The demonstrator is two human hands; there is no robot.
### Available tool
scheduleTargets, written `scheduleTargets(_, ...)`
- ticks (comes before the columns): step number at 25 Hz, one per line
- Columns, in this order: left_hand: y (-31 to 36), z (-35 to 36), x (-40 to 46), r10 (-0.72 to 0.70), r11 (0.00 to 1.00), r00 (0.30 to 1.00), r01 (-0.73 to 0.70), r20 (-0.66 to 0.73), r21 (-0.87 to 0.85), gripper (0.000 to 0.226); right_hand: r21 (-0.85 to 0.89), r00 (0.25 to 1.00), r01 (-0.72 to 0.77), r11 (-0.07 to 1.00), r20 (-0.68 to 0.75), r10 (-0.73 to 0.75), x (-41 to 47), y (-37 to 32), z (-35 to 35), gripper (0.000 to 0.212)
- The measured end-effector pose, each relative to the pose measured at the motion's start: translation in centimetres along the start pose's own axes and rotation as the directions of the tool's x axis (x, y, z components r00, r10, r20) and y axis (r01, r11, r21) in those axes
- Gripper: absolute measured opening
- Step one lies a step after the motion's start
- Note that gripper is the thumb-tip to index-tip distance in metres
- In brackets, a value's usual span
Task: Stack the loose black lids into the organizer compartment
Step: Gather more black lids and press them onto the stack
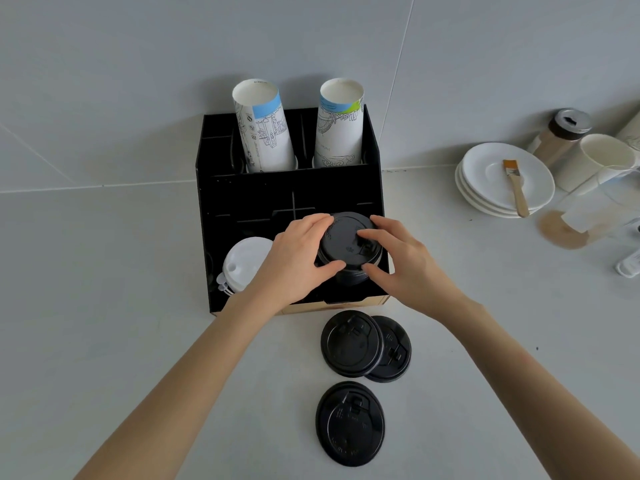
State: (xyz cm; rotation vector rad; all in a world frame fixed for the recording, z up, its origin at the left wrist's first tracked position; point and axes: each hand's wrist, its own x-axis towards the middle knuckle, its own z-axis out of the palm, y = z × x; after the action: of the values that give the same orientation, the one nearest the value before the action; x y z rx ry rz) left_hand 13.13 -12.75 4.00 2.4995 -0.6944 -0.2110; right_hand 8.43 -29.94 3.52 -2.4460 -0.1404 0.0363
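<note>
From the head camera, a pale grey countertop runs back to a wall of large light tiles with thin grout lines. A black organizer stands against that wall; two stacks of printed paper cups rise upside down from its rear slots, and a stack of white lids fills its front left compartment. Both hands meet over the front right compartment: the left hand and the right hand each clasp a side of a stack of black lids sitting in that compartment, fingers curled over the top lid and thumbs pressed to the near side. Three loose black lids lie flat on the counter just in front of the organizer: two overlapping, one alone nearer the camera. Off to the right sit stacked white saucers carrying a small brush, a shaker jar, a white cup, and a brown spill stain
</note>
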Motion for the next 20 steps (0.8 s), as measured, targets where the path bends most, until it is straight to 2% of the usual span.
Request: scheduleTargets(20, -0.2, 0.9, -0.4, 0.0, 0.999, 1.0, -0.001, -0.005, -0.05, 0.064, -0.016, 0.998, -0.023, 1.0, -0.062, 0.022, -1.0, 0.1, 0.9, 0.046)
